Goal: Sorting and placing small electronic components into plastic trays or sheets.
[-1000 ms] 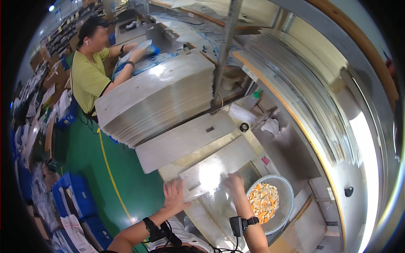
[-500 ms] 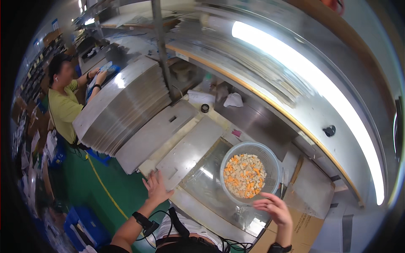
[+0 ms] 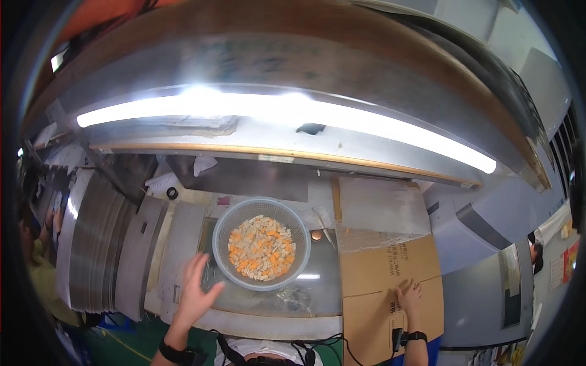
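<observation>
Left hand (image 3: pixel 194 294): empty, fingers parted, just beside the left rim of a mesh basket (image 3: pixel 262 287). Right hand (image 3: pixel 411 297): nothing visible in its grasp, fingers loosely bent, at brown cardboard (image 3: pixel 366 320); contact cannot be told. Basket: round, blue-grey, on a glassy worktop (image 3: pixel 323 294), containing small orange and beige pieces (image 3: pixel 262 247). Risk, as judged: a left-hand knock could tip it, scattering contents.

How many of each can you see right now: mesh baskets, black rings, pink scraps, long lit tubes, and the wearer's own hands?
Mesh basket: 1
Black ring: 1
Pink scrap: 1
Long lit tube: 1
Wearer's hands: 2 (left hand, right hand)
Total: 6
</observation>
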### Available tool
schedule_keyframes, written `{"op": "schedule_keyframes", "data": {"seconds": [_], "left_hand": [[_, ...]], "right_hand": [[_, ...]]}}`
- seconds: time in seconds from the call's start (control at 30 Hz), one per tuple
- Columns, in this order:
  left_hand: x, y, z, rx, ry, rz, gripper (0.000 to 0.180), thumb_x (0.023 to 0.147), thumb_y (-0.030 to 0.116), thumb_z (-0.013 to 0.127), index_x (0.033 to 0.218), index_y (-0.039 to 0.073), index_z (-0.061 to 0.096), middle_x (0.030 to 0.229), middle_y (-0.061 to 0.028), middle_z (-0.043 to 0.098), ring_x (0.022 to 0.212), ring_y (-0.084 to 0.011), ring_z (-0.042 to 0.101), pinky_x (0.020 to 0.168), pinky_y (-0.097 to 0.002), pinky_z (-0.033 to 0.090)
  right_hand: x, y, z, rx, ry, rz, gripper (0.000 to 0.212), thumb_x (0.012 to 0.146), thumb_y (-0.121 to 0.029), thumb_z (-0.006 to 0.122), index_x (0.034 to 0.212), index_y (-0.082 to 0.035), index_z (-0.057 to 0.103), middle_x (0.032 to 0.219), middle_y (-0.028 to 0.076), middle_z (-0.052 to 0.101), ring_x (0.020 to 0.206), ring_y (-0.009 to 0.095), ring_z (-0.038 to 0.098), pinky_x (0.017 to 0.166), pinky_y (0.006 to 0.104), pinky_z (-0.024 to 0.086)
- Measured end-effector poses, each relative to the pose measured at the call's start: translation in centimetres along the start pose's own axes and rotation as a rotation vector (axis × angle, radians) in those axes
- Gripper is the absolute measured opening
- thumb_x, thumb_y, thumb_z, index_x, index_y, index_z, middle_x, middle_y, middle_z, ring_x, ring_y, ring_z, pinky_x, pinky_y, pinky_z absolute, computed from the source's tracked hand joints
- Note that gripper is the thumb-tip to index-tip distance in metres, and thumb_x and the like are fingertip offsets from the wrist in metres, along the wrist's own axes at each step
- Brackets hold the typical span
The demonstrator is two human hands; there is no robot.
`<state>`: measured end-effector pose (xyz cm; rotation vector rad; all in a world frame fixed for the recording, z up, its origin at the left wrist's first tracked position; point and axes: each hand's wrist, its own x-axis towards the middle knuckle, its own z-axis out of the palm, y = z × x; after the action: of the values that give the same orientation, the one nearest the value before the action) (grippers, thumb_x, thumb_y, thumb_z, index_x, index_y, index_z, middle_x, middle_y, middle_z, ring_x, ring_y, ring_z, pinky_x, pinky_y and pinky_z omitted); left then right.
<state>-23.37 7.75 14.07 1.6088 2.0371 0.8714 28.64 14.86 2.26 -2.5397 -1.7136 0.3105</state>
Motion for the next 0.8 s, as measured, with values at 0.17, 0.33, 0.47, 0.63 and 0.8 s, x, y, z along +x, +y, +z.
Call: {"op": "schedule_keyframes", "data": {"seconds": [0.17,0.33,0.47,0.63,0.8], "left_hand": [[5.7,9.4,6.8,-0.447,-0.5,0.36,0.054,0.07,0.024,0.057,0.113,-0.002,0.036,0.114,-0.0196,0.039,0.108,-0.0295,0.035,0.09,-0.0353,0.028],[9.9,12.8,20.9,0.097,-0.639,0.613,0.06,0.073,0.035,0.05,0.115,-0.004,0.032,0.117,-0.0244,0.032,0.113,-0.0359,0.026,0.092,-0.0418,0.025],[11.0,12.9,30.0,0.434,-0.628,0.469,0.067,0.076,0.042,0.041,0.122,-0.001,0.018,0.127,-0.0244,0.013,0.119,-0.039,0.008,0.093,-0.0505,0.012],[11.4,12.1,34.1,0.548,-0.466,0.593,0.065,0.078,0.045,0.033,0.126,0.007,0.012,0.131,-0.0209,0.002,0.121,-0.0368,-0.001,0.093,-0.0527,0.003],[13.6,11.0,35.5,0.526,-0.46,0.675,0.055,0.079,0.044,0.031,0.125,0.016,0.021,0.131,-0.0197,0.004,0.121,-0.0367,0.001,0.093,-0.0529,0.005]], "right_hand": [[-1.2,3.1,5.0,-0.084,0.254,0.062,0.06,0.075,-0.035,0.044,0.123,-0.007,0.023,0.126,0.021,0.02,0.118,0.034,0.016,0.095,0.045,0.013],[-1.2,1.6,4.9,0.017,0.303,0.108,0.057,0.074,-0.033,0.045,0.121,-0.006,0.028,0.127,0.019,0.02,0.118,0.032,0.016,0.095,0.0451,0.013],[-1.3,0.9,4.7,0.087,0.349,0.098,0.054,0.071,-0.031,0.048,0.117,-0.004,0.034,0.125,0.02,0.022,0.118,0.032,0.017,0.095,0.0452,0.013],[-1.4,1.1,4.6,0.086,0.394,0.12,0.054,0.07,-0.029,0.049,0.116,-0.005,0.036,0.124,0.019,0.025,0.117,0.031,0.019,0.095,0.0454,0.014],[-1.3,1.1,4.4,0.071,0.386,0.139,0.056,0.069,-0.031,0.049,0.117,-0.007,0.034,0.126,0.017,0.023,0.118,0.029,0.018,0.095,0.0444,0.012]]}}
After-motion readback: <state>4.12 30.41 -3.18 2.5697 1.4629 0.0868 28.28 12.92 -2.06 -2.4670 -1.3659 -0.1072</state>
